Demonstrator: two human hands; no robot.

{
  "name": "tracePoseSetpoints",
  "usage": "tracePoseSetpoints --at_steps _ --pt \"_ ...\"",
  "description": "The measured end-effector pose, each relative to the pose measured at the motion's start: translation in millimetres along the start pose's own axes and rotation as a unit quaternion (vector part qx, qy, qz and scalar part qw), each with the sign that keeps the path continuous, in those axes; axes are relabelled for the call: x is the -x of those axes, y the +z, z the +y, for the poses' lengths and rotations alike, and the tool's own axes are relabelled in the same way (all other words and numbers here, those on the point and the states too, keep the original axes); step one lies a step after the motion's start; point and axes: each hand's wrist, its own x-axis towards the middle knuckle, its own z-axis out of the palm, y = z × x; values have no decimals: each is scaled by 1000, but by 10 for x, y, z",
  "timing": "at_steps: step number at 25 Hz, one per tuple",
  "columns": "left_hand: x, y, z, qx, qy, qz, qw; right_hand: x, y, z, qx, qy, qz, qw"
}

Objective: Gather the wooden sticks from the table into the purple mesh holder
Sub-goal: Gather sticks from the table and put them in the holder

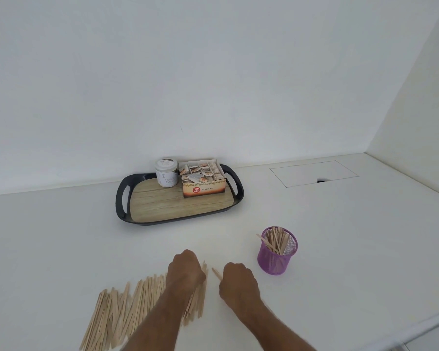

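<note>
Many thin wooden sticks (119, 310) lie spread in a fan on the white table at the lower left. My left hand (185, 272) is curled over the right end of that spread and grips a bunch of the sticks. My right hand (238, 285) sits just to the right, fingers curled, pinching a single stick (216, 273) whose tip points up and left. The purple mesh holder (276, 252) stands upright to the right of both hands and holds several sticks leaning inside it.
A dark tray (123, 196) with a wood-look base sits at the back, carrying a white jar (165, 173) and an open box of tea sachets (202, 182). A rectangular hatch outline (314, 173) marks the table at the far right. The table edge (416, 328) runs at the lower right.
</note>
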Motion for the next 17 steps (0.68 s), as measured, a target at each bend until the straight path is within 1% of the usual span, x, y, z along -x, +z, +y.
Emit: tracePoseSetpoints --at_steps 5,13,15,17 --pt "5 -1 -37 22 4 0 1000 -30 93 20 37 -44 11 998" --pt "40 -51 -41 70 13 11 997 -64 66 58 2 -25 -24 999" --pt "42 -65 -50 90 19 17 996 -72 57 74 -9 -31 -34 999" --pt "34 -95 -28 127 31 33 991 -62 30 95 -26 -29 -28 999"
